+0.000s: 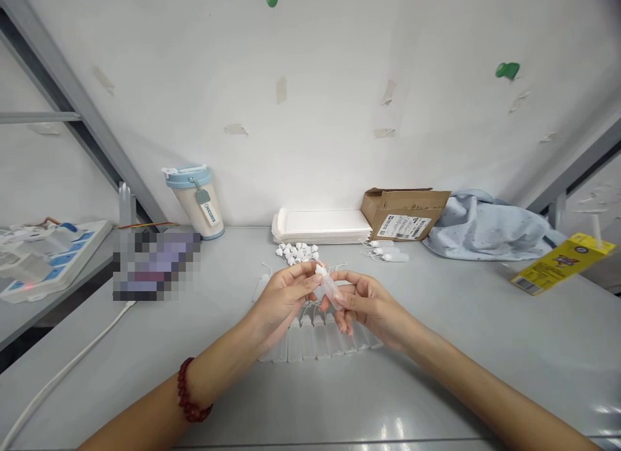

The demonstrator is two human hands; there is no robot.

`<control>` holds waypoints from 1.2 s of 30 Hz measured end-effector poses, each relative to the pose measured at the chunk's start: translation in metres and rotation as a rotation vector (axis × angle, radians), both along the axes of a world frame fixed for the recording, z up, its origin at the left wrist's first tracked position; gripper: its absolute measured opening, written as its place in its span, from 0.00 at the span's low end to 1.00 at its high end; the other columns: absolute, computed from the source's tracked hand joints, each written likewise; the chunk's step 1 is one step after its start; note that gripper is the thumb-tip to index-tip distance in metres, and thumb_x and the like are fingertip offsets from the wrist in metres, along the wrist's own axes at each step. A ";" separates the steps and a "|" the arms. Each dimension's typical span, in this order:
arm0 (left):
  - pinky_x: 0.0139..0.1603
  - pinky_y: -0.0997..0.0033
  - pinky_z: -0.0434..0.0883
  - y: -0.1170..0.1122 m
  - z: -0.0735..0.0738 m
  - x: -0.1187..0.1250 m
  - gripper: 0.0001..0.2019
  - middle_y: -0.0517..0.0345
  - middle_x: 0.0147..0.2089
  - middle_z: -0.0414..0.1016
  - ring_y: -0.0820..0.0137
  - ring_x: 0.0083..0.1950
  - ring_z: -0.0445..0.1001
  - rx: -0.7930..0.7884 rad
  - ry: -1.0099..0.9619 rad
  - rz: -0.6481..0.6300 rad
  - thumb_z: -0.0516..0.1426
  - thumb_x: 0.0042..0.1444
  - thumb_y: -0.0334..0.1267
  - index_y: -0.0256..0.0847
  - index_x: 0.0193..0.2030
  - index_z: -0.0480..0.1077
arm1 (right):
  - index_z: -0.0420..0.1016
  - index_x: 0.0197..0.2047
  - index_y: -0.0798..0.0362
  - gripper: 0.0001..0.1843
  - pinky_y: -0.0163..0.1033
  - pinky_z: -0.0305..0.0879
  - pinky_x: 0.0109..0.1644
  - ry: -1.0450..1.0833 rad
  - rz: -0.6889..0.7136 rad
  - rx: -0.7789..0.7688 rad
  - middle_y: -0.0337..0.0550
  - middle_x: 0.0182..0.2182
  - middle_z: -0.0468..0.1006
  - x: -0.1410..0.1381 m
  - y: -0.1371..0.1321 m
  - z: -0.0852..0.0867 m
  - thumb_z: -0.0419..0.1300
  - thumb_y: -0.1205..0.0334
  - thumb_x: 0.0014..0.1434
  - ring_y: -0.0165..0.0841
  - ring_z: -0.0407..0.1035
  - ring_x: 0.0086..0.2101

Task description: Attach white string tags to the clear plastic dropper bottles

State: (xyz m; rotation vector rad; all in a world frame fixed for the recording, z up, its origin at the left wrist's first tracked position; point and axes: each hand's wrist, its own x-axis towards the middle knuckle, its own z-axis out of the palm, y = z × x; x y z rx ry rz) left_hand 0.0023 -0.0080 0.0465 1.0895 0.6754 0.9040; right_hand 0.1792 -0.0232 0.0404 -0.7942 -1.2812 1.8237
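Observation:
A small translucent plastic squeeze bottle (332, 291) is held tilted between my two hands, its white-capped end up and to the left. My left hand (286, 296) pinches the white cap (320, 270) between thumb and fingers. Around the bottle's body, the thumb and fingers of my right hand (361, 301) are closed. Below both hands lies a row of similar clear bottles (308, 341), partly covered by my hands and forearms. Just beyond my left hand is a pile of small white caps (297, 252). Another bottle (261, 287) lies beside my left hand, partly hidden.
Against the wall stand a cup (198, 205), a stack of white cartons (323, 224), a cardboard box (405, 211) and a blue cloth (485, 224). Several capped bottles (394, 257) lie before the box. A yellow drink carton (563, 263) is right; a power strip (58, 263) and white cable (72, 367) are left.

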 end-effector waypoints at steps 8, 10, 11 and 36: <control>0.37 0.70 0.61 -0.002 0.002 0.001 0.06 0.61 0.34 0.65 0.78 0.27 0.65 -0.001 -0.061 -0.049 0.57 0.57 0.38 0.39 0.40 0.70 | 0.60 0.44 0.53 0.14 0.29 0.64 0.22 0.084 0.030 0.005 0.47 0.33 0.78 0.002 -0.002 -0.001 0.59 0.61 0.58 0.24 0.69 0.20; 0.37 0.70 0.62 -0.003 0.003 0.000 0.06 0.61 0.34 0.65 0.78 0.27 0.65 -0.002 -0.078 -0.077 0.57 0.57 0.38 0.39 0.40 0.70 | 0.59 0.44 0.53 0.14 0.29 0.64 0.22 0.090 0.043 -0.001 0.47 0.33 0.78 0.002 -0.001 -0.002 0.59 0.61 0.58 0.24 0.69 0.20; 0.36 0.70 0.62 -0.003 0.004 0.000 0.06 0.60 0.34 0.65 0.78 0.26 0.65 -0.002 -0.083 -0.091 0.57 0.57 0.38 0.39 0.39 0.70 | 0.59 0.44 0.53 0.14 0.29 0.64 0.22 0.092 0.049 -0.005 0.47 0.33 0.78 0.003 -0.001 -0.002 0.59 0.61 0.58 0.25 0.69 0.20; 0.40 0.68 0.61 0.003 -0.001 -0.002 0.08 0.60 0.33 0.67 0.74 0.32 0.68 0.006 -0.009 -0.019 0.59 0.54 0.40 0.38 0.35 0.68 | 0.58 0.37 0.51 0.19 0.29 0.60 0.20 -0.044 -0.117 0.047 0.39 0.28 0.78 0.000 -0.003 0.004 0.66 0.57 0.51 0.23 0.64 0.17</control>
